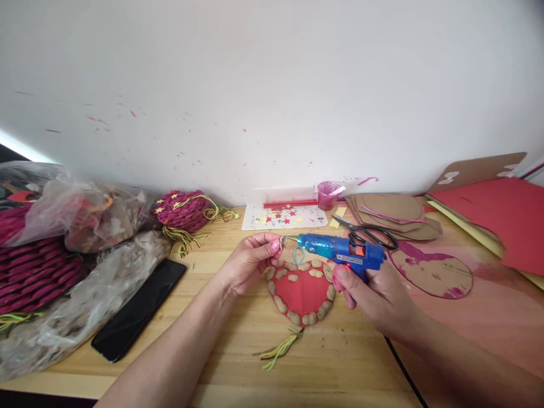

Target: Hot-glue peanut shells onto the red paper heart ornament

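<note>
My left hand pinches a peanut shell between thumb and fingertips. In my right hand is a blue hot glue gun, gripped by its handle, its metal nozzle at the peanut shell. Whether glue is coming out is too small to tell. Below both hands a red heart lies on the table, peanut shells lining its edge and a few more inside near the top. A light blue loop stands at its top, and a green and yellow yarn tassel hangs from its lower tip.
Black-handled scissors rest by brown cardboard pieces. A pink cup and white paper with stars sit near the wall. Left are a black phone, plastic bags and a magenta woven piece. A black cord runs at front right.
</note>
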Tool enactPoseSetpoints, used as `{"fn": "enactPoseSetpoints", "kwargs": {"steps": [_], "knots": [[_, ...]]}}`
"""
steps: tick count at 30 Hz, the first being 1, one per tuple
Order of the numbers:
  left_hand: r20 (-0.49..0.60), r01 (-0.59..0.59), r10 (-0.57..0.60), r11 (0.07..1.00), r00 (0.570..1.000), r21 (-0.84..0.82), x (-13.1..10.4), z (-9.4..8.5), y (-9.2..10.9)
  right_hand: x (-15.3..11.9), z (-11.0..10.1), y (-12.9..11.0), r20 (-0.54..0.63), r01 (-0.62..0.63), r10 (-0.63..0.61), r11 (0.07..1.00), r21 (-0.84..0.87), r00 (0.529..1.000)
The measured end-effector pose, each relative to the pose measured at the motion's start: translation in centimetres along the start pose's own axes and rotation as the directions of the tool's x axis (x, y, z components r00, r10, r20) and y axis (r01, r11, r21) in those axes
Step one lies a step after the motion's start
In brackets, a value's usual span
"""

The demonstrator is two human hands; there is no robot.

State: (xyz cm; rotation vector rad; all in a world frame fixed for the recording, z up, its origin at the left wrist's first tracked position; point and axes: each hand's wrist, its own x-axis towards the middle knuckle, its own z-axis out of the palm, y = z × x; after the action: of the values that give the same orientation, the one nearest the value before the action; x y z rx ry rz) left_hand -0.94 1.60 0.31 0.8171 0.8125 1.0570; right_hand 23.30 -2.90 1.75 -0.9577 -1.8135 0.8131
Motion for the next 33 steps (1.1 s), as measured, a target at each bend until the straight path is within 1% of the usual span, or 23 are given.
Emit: {"fn": "enactPoseSetpoints", "kwargs": {"steps": [7,12,17,22,27,33], "knots": [[0.004,0.000,0.000,1.000,1.000,0.003,0.01,0.10,0.09,0.08,-0.09,0.11,0.010,-0.014,0.014,1.000,0.000,1.000],[-0.020,0.000,-0.001,0.999,1.000,-0.047,0.03,0.12,0.19,-0.17,-0.07,0.36,-0.022,-0.032,0.032,0.999,0.007,0.999],[-0.054,0.013,-0.020,0.992,0.998,-0.128,0.07,0.06,0.31,-0.39,0.07,0.50,0.040,-0.017,0.016,0.999,0.029,0.999],[-0.060,0.024,-0.033,0.987,0.998,-0.156,0.01,0.07,0.27,-0.42,-0.02,0.46,0.079,0.035,-0.031,0.999,-0.041,0.996],[-0.028,0.042,-0.046,0.990,0.999,-0.133,-0.11,0.12,0.23,-0.40,-0.04,0.35,0.049,0.033,-0.031,0.998,-0.050,0.998],[-0.018,0.042,-0.044,0.991,0.999,-0.125,-0.14,0.14,0.27,-0.20,-0.01,-0.02,0.024,0.051,-0.050,0.995,-0.083,0.998]]}}
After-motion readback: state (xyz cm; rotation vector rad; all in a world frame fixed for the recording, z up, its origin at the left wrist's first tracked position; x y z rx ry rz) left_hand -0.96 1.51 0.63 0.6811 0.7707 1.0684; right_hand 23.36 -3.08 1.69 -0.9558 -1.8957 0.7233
